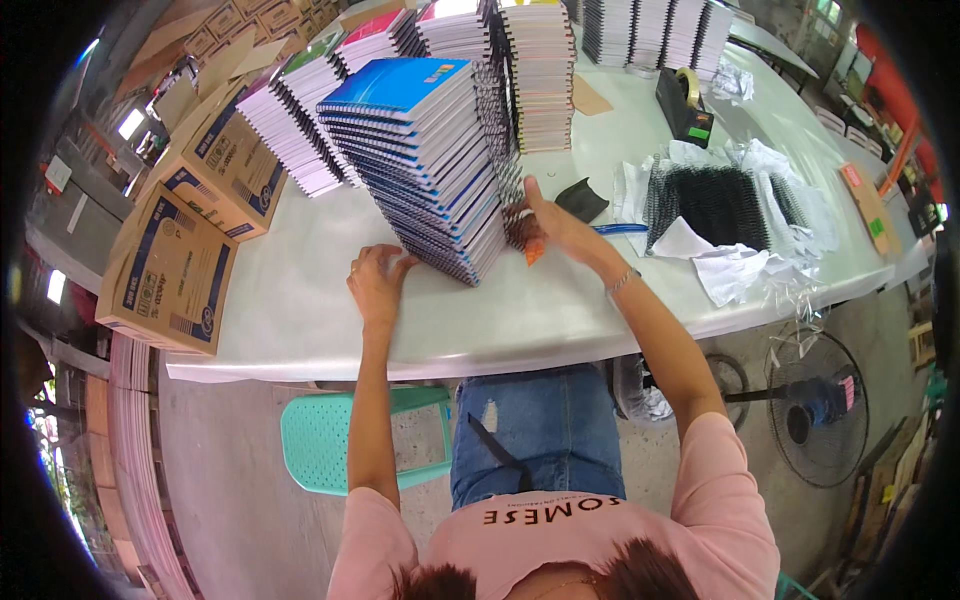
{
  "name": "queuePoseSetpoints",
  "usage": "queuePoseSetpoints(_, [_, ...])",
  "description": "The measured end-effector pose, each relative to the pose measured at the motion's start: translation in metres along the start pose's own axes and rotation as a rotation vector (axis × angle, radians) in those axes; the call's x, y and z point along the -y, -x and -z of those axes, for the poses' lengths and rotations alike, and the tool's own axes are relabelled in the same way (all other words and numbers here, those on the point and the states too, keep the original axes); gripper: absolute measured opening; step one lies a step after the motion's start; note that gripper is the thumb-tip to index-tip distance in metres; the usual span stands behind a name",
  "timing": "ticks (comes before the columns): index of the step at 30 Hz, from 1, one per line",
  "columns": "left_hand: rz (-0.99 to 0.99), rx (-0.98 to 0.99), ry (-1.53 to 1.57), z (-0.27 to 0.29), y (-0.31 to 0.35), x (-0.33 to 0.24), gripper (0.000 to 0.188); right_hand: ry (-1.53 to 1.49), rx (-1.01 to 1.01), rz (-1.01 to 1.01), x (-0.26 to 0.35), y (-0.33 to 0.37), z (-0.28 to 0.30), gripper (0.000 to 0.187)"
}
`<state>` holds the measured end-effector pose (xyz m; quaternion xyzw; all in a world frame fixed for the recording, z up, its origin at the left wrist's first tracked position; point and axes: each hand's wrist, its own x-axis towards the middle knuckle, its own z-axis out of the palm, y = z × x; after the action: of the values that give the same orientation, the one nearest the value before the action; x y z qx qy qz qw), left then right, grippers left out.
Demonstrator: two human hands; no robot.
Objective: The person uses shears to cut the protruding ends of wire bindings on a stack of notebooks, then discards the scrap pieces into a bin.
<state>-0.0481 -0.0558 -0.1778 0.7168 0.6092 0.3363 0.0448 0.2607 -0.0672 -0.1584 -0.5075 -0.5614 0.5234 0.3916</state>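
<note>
A tall, leaning stack of spiral-bound notebooks [400, 88] with blue covers stands near the table's front edge. My left hand [376, 285] is at the stack's lower left corner, its thumb reaching toward the bottom books and its fingers partly bent. On the stack's right side, my right hand [560, 228] has its thumb raised and its fingers stretched toward the spines; the stack partly hides the fingertips. Neither hand is wrapped round anything. Just under the right hand lies a small orange thing [535, 251] whose kind I cannot make out.
More notebook stacks [541, 85] rise behind. Brown cartons [175, 270] stand at the left. To the right lie black binding coils [710, 205] on crumpled white paper, a blue pen [620, 229], a black scrap [582, 200] and a tape dispenser [685, 110]. A green stool [320, 440] sits below.
</note>
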Motion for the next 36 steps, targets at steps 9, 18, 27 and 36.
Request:
queuePoseSetpoints(9, [-0.219,0.001,0.375,-0.05,-0.061,0.056,0.013,-0.057,-0.163,0.297,-0.004,0.066,-0.085,0.067])
queuePoseSetpoints(18, [-0.186,0.173,0.914,-0.085,-0.107,0.112,0.047,-0.217,-0.219,0.347,0.01,0.082,-0.156,0.057])
queuePoseSetpoints(27, [-0.316,0.223,0.378,-0.099,-0.101,0.097,0.057,0.563,-0.335,0.449,-0.024,0.09,-0.128,0.041])
queuePoseSetpoints(36, [-0.163,0.215,0.684,-0.046,-0.052,0.046,0.029,0.726,-0.522,0.472,-0.046,0.093,-0.044,0.044])
